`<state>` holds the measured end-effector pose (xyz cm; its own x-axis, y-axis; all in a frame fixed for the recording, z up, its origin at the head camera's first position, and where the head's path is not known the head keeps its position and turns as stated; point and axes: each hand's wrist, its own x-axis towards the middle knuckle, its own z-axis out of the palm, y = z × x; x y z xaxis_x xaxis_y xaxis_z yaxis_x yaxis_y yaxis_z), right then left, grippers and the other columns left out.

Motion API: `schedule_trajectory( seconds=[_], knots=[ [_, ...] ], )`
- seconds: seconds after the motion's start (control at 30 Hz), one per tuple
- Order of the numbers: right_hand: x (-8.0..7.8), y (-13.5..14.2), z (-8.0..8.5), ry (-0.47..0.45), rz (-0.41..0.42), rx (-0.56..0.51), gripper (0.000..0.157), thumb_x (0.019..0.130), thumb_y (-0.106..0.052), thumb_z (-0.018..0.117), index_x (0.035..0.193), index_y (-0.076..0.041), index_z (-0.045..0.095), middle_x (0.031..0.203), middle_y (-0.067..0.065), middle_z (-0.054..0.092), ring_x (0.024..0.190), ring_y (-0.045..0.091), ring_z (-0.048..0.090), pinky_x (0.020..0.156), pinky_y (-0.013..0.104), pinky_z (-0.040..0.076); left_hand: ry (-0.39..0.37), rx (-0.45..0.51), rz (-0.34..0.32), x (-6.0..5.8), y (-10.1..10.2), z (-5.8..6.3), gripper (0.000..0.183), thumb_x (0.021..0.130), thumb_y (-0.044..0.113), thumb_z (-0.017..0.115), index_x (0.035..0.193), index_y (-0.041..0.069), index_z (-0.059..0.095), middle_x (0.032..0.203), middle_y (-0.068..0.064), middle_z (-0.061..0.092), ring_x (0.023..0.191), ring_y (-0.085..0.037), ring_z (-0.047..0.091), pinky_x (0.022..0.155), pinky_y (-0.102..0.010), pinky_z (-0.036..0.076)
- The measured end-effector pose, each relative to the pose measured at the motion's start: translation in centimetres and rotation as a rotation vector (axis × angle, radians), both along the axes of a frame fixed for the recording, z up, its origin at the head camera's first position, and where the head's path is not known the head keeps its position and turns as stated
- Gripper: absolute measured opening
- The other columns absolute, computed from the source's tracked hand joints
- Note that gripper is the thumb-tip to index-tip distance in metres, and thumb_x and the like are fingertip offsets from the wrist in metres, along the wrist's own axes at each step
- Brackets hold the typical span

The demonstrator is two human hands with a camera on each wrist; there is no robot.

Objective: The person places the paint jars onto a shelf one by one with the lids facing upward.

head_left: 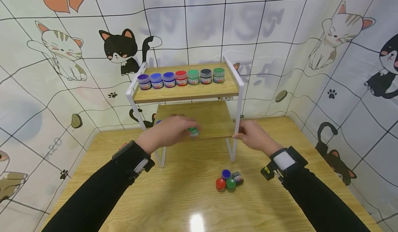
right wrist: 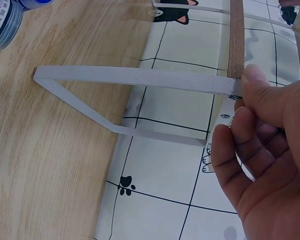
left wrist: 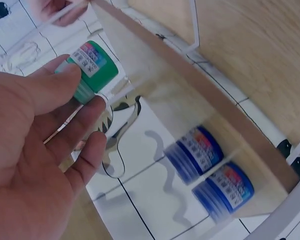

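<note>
My left hand (head_left: pixel 169 130) pinches a small green paint jar (left wrist: pixel 97 65) between thumb and fingers, just over the lower shelf (head_left: pixel 214 116) of a two-tier rack. In the left wrist view two blue paint jars (left wrist: pixel 196 154) stand side by side at that shelf's left end; the head view mostly hides them behind the hand. My right hand (head_left: pixel 253 135) grips the rack's white right post (head_left: pixel 238 112) where the lower shelf meets it, its thumb against the shelf edge (right wrist: pixel 236 45).
Along the upper shelf (head_left: pixel 186 95) runs a row of several paint jars, purple, blue, red, green and black. On the table (head_left: pixel 174 197), in front of the rack's right leg, a red jar (head_left: pixel 220 184), a green jar (head_left: pixel 230 184), a blue jar (head_left: pixel 226 174) and a black jar (head_left: pixel 237 178) cluster.
</note>
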<state>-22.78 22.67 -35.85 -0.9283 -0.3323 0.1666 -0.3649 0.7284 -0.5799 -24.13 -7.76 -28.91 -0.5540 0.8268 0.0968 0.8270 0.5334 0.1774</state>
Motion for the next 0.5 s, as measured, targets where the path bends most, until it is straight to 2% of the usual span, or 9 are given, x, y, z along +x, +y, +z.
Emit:
schedule_trajectory(
  seconds=[0.3, 0.5],
  knots=[
    [-0.1, 0.1, -0.2, 0.002, 0.003, 0.000, 0.009, 0.087, -0.010, 0.068, 0.093, -0.002, 0.066, 0.078, 0.006, 0.064, 0.069, 0.017, 0.055, 0.059, 0.032, 0.047, -0.048, 0.016, 0.115, -1.6, -0.7, 0.3, 0.033, 0.092, 0.004, 0.059, 0.120, 0.021, 0.064, 0.126, 0.002, 0.062, 0.118, -0.015, 0.053, 0.101, -0.036, 0.044],
    [-0.2, 0.2, -0.3, 0.005, 0.005, -0.001, 0.009, 0.088, -0.009, 0.068, 0.094, -0.003, 0.065, 0.081, 0.007, 0.064, 0.071, 0.017, 0.057, 0.061, 0.032, 0.049, -0.057, -0.028, 0.197, -2.8, -1.0, 0.1, 0.036, 0.092, 0.002, 0.058, 0.124, 0.018, 0.062, 0.130, -0.002, 0.059, 0.121, -0.020, 0.049, 0.107, -0.042, 0.037]
  ],
)
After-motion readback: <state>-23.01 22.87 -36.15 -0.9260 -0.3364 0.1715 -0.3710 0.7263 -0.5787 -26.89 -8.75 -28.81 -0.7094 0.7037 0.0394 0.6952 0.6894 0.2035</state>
